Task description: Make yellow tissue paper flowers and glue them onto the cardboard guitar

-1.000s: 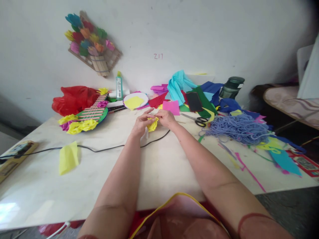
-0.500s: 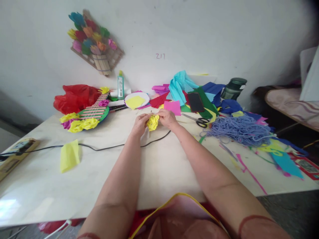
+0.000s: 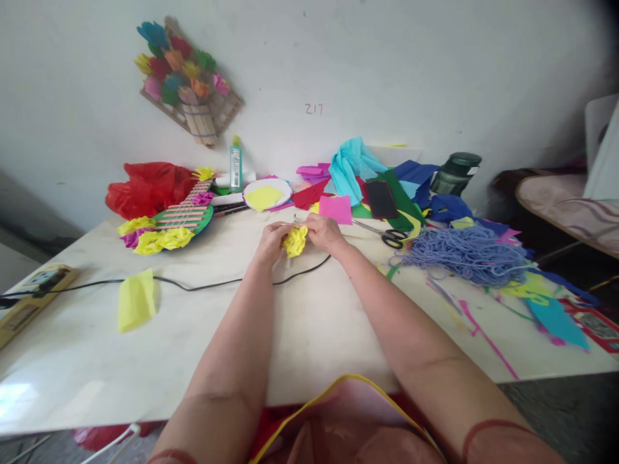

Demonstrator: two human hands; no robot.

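Note:
Both of my hands meet over the middle of the white table (image 3: 314,322), pinching one crumpled yellow paper piece (image 3: 294,241). My left hand (image 3: 272,241) grips its left side with curled fingers. My right hand (image 3: 325,232) holds its right side, fingers closed on the paper. A thin stick-like bit pokes out at the top of the paper between my fingertips; I cannot make out what it is. A black cable (image 3: 193,286) runs across the table just below my hands.
A loose yellow paper sheet (image 3: 136,299) lies at the left. A green craft board with yellow and pink paper flowers (image 3: 167,230), a red bag (image 3: 145,187), a glue bottle (image 3: 235,162), black scissors (image 3: 391,238), blue yarn (image 3: 464,254) and piled coloured paper (image 3: 377,187) crowd the far side.
My left hand's fingers, spread a second ago, have closed on the yellow paper, which is now more bunched up and raised slightly. The view shifted a little.

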